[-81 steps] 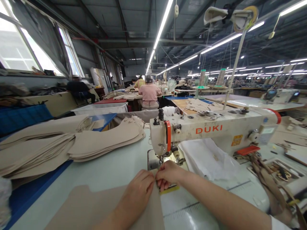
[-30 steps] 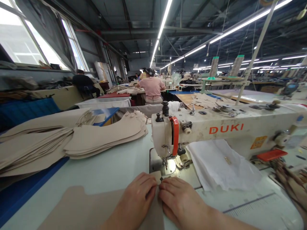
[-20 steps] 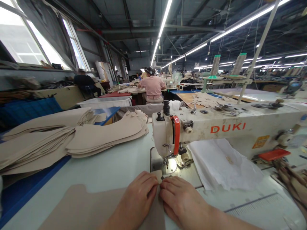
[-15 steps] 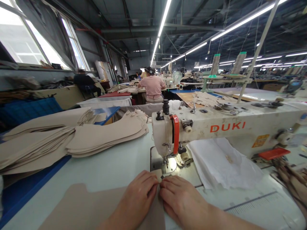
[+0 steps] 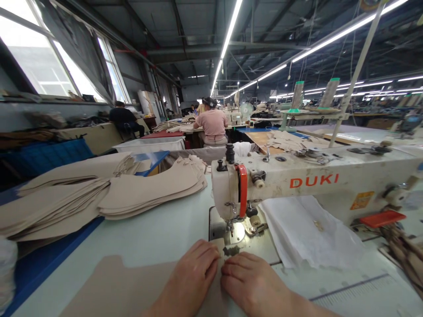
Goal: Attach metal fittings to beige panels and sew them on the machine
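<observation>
Both the left hand point(image 5: 194, 275) and right hand point(image 5: 253, 281) press flat, fingers released, on the beige fabric piece point(image 5: 132, 288) just before the sewing machine's presser foot point(image 5: 231, 226), seam apparently unstarted.

beige fabric piece point(image 5: 132, 290) | flat on table | front corner just before needle

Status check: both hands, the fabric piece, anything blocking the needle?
Left hand and right hand flat on beige fabric piece. Its edge lies short of the presser foot. Nothing in between.
</observation>
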Action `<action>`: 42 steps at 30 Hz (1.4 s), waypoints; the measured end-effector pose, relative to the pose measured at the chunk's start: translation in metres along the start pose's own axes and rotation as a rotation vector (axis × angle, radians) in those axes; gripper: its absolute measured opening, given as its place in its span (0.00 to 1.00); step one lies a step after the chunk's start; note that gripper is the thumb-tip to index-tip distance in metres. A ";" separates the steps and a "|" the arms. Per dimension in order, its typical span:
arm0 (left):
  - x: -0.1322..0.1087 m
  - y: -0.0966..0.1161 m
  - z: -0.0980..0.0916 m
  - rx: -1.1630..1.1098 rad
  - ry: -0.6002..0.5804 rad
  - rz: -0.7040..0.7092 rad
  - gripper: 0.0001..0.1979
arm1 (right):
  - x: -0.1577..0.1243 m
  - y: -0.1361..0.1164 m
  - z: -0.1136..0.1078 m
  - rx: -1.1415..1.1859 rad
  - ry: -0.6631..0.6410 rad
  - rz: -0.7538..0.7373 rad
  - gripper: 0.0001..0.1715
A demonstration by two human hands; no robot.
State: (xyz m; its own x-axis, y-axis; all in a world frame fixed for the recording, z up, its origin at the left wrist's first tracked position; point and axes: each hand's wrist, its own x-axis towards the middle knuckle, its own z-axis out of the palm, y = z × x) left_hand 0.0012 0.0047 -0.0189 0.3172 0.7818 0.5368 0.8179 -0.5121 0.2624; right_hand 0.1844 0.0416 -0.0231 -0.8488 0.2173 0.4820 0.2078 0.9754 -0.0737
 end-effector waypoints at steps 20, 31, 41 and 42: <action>0.008 0.001 0.001 0.040 0.064 0.066 0.12 | 0.003 -0.001 -0.003 0.003 -0.041 0.026 0.07; 0.004 -0.002 0.003 0.020 0.007 0.025 0.10 | 0.002 0.002 0.002 0.016 -0.046 0.072 0.03; 0.004 0.001 0.001 0.009 -0.025 -0.008 0.10 | 0.001 0.003 0.007 0.003 -0.055 0.133 0.09; 0.005 0.001 0.001 0.009 -0.020 -0.005 0.10 | 0.001 0.003 0.006 -0.005 -0.064 0.126 0.09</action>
State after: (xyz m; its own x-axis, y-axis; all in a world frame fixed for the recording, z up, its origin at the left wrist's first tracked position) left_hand 0.0037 0.0080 -0.0167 0.3224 0.7912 0.5196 0.8239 -0.5049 0.2576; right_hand 0.1810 0.0449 -0.0280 -0.8451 0.3402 0.4123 0.3172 0.9400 -0.1254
